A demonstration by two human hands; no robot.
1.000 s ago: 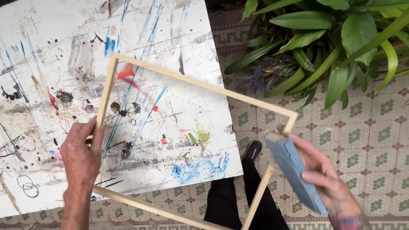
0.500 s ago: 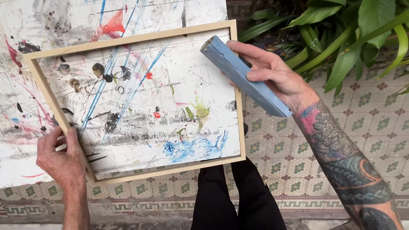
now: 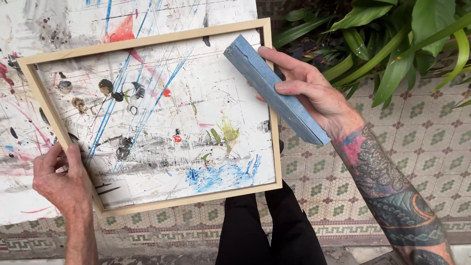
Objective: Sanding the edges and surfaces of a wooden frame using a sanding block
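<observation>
At about eight o'clock in the view, the left hand (image 3: 61, 179) is closed around the lower left corner of a pale wooden frame (image 3: 147, 41), thumb on top and fingers curled beneath, apparently so that the frame is kept flat and steady. The frame is laid over a paint-spattered white tabletop (image 3: 147, 127), whose blue streaks, red dabs and black smears are enclosed by its four sides; the frame's near edge overhangs the table toward six o'clock, above the person's dark trousers (image 3: 267, 230). At about two o'clock, a long blue-grey block (image 3: 274, 93) is gripped by the right hand (image 3: 314, 95), fingers wrapped over its upper face, and is held slantwise across the frame's right rail, seemingly touching it near the top right corner. No packages, labels or signs are seen. Green leafy plants (image 3: 392, 44) are seen at one o'clock, above a patterned tile floor (image 3: 431, 152).
</observation>
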